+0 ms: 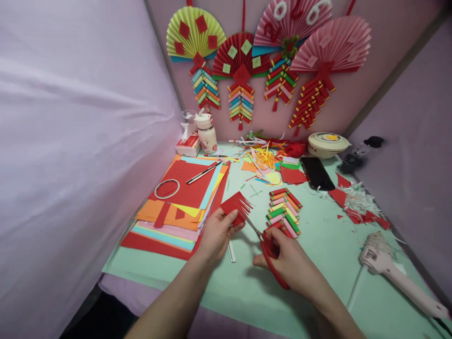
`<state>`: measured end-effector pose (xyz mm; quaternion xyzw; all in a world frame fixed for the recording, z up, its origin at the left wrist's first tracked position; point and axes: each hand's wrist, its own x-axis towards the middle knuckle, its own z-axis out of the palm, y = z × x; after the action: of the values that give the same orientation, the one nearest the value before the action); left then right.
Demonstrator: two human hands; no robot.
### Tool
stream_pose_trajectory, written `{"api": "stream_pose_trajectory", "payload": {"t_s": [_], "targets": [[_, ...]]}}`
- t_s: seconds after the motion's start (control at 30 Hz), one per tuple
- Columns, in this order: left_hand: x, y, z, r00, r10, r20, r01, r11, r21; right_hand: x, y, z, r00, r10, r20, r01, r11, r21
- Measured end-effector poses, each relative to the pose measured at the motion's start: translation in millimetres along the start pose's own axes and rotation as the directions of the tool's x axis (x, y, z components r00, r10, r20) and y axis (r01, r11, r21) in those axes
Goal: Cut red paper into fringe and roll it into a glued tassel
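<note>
My left hand (218, 234) pinches a small piece of red paper (235, 205) whose far edge is cut into a fringe of thin strips. My right hand (287, 260) grips red-handled scissors (265, 246), their blades pointing up-left toward the red paper and touching its lower edge. Both hands hover just above the pale green table (318, 235). A white stick (231, 251) lies under my left hand. Right beside the scissors lies a string of small multicoloured paper rolls (283, 211).
A stack of coloured paper sheets (176, 207) with a tape ring and a pen lies at left. Paper scraps, a black phone (316, 173), a lidded bowl (326, 142) and a white bottle (206, 133) sit farther back. A pink glue gun (399, 278) lies at right. Paper fans hang on the wall.
</note>
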<state>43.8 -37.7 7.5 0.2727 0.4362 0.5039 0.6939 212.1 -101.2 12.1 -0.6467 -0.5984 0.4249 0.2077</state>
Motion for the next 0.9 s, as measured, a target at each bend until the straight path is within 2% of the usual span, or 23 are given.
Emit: {"api": "stream_pose_trajectory", "payload": {"t_s": [0.9], "targets": [[-0.6,-5.2,0.5,1.000,-0.018,0.026,0.018,1.000,0.006,2.0,5.5,0.6,0.999,-0.029,-0.035,0.029,1.000,-0.002]]}}
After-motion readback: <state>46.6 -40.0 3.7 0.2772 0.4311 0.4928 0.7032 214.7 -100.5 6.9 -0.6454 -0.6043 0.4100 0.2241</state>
